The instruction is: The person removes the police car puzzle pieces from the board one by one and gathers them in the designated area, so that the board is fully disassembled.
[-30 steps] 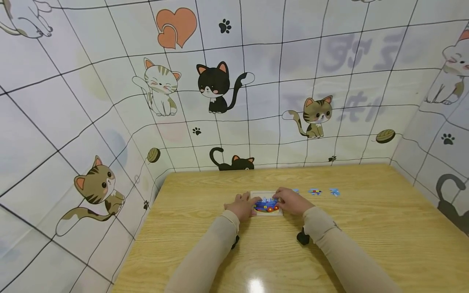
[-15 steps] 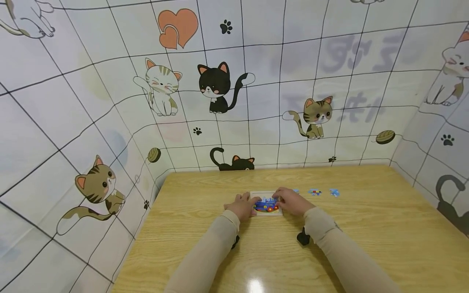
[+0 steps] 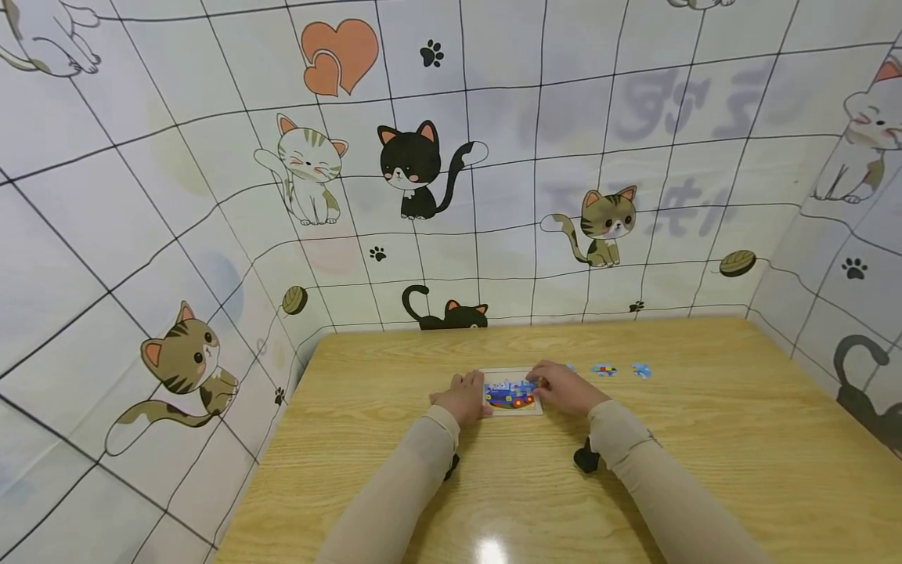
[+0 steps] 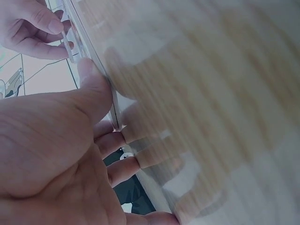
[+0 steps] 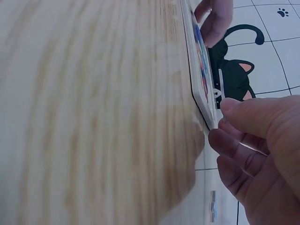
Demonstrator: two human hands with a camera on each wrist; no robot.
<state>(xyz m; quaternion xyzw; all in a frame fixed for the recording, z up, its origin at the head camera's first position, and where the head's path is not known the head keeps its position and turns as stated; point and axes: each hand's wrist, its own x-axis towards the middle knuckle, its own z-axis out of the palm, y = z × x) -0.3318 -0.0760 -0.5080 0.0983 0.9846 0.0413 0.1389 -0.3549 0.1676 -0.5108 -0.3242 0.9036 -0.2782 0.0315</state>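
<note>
A small jigsaw puzzle board point(image 3: 513, 413) with a pale frame lies on the table, showing a colourful blue vehicle-like picture point(image 3: 509, 394). At its left edge my left hand point(image 3: 461, 397) rests with fingers extended; in the left wrist view the thumb point(image 4: 96, 89) is against the board's edge and the fingertips touch the tabletop. My right hand point(image 3: 561, 385) is at the board's right side. Between its thumb and fingers it pinches a thin puzzle piece point(image 5: 221, 84), seen edge-on and tilted up over the board; its printed face is mostly hidden.
To the right of the board lie loose puzzle pieces: one point(image 3: 604, 370), another point(image 3: 641, 370), and a third point(image 3: 570, 366) partly covered by the right hand. The wooden table point(image 3: 521, 486) ends at a cat-patterned cloth wall point(image 3: 507, 266) behind and at the sides.
My left thumb has drawn back from over the picture to the board's left edge, uncovering the picture's left part. The right hand has stayed nearly in place.
</note>
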